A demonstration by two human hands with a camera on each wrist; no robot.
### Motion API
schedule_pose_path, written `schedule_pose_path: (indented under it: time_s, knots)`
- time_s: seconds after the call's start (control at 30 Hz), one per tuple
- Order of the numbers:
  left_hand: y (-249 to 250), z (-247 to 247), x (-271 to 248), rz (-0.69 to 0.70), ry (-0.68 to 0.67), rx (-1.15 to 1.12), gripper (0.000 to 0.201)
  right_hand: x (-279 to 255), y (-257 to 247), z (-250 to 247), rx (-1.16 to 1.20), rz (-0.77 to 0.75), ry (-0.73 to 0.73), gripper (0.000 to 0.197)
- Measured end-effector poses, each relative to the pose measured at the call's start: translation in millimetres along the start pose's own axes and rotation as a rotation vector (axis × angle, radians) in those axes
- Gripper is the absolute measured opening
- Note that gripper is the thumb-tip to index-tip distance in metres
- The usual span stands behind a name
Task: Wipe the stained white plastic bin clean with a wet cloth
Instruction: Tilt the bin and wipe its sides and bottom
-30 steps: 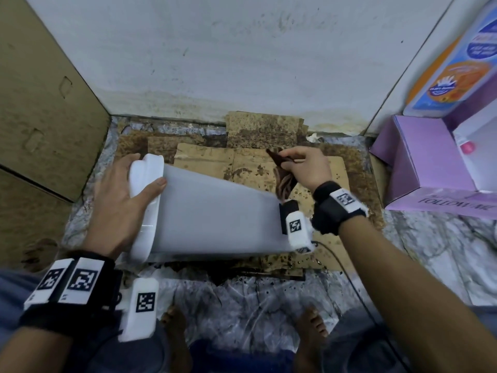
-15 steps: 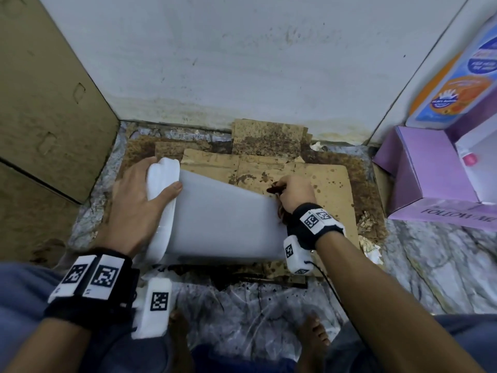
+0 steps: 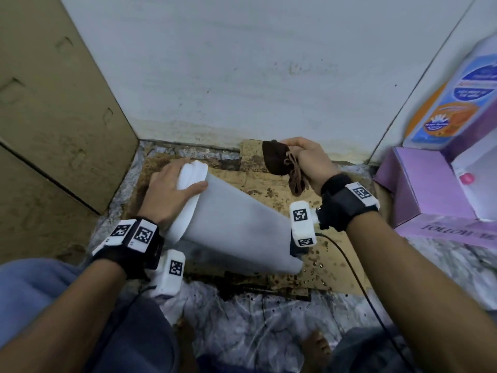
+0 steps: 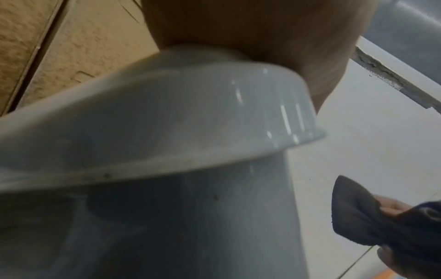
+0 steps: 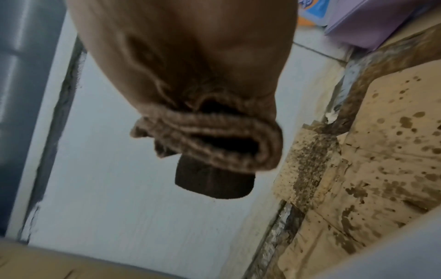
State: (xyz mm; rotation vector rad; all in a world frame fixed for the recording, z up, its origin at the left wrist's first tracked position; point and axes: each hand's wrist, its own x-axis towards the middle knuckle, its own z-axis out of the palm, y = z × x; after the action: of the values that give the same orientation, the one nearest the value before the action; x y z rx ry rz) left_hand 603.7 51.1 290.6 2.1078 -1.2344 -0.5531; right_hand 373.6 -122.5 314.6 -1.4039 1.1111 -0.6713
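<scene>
The white plastic bin (image 3: 236, 227) lies tilted on its side over the stained cardboard, lid end at the far left and base near the right. My left hand (image 3: 172, 195) grips the lid end, fingers over the top and thumb along the rim; the left wrist view shows the bin's lid rim (image 4: 167, 122) close up under my left hand (image 4: 250, 28). My right hand (image 3: 306, 160) holds a bunched brown cloth (image 3: 279, 162) in the air beyond the bin, clear of it. In the right wrist view the cloth (image 5: 214, 147) hangs from my right hand (image 5: 190, 47).
Stained cardboard sheets (image 3: 271, 184) cover the floor by the white wall (image 3: 242, 76). A tall cardboard box (image 3: 53, 130) stands at the left, a purple box (image 3: 419, 184) and a detergent pack (image 3: 457, 98) at the right. A cable (image 3: 357, 281) runs from my right wrist; my bare feet (image 3: 317, 345) are below.
My right hand has lifted the cloth off the bin's base end, up and away towards the wall. The bin's base has swung nearer to me. My left hand stays on the lid.
</scene>
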Motion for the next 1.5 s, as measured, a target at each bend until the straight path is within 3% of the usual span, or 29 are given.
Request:
schedule_pose_path:
  time_s: [0.13,0.27,0.37,0.43,0.6,0.73,0.87,1.0,1.13,1.23,1.4,1.5]
  knots:
    - [17.6,1.6,4.7,0.055,-0.077,0.066,0.074,-9.5,3.4,18.5,-0.23,-0.095,-0.103,0.033]
    - [35.6,8.7,4.0,0.115,-0.169,0.065,0.089,-20.0,7.7,34.1,-0.391,-0.227,-0.181,0.022]
    - [42.3,15.8,-0.6,0.14,-0.232,-0.032,0.114,-26.2,6.8,38.6,-0.543,-0.368,-0.287,0.047]
    - [43.0,19.6,-4.8,0.149,-0.241,-0.082,0.119,-26.9,7.2,37.2,-0.558,-0.402,-0.33,0.049]
    - [40.2,18.2,-21.9,0.138,-0.199,-0.237,0.115,-26.8,-1.6,33.0,-0.548,-0.378,-0.406,0.04]
    - [32.4,23.0,-63.3,0.044,0.102,-0.325,0.097,-23.6,-3.1,41.8,-0.553,-0.276,-0.426,0.039]
    - [9.8,31.1,-104.0,-0.2,0.289,-0.405,0.1,-21.7,2.2,47.0,-0.524,-0.219,-0.433,0.036]
    - [0.2,35.0,-108.4,-0.446,0.209,-0.617,0.11,-20.8,5.2,45.9,-0.488,-0.201,-0.426,0.034]
    - [14.5,36.3,-99.7,-0.534,0.104,-0.918,0.096,-20.3,7.2,40.9,-0.495,-0.191,-0.437,0.032]
    - [23.9,35.5,-93.5,-0.54,0.086,-1.007,0.099,-20.9,5.9,33.5,-0.504,-0.166,-0.436,0.029]
    - [27.2,35.5,-80.3,-0.445,0.092,-0.951,0.135,-27.7,9.9,14.2,-0.479,-0.132,-0.403,0.03]
    - [30.4,39.4,-77.5,-0.369,0.089,-0.95,0.128,-34.9,14.0,1.1,-0.451,-0.12,-0.424,0.045]
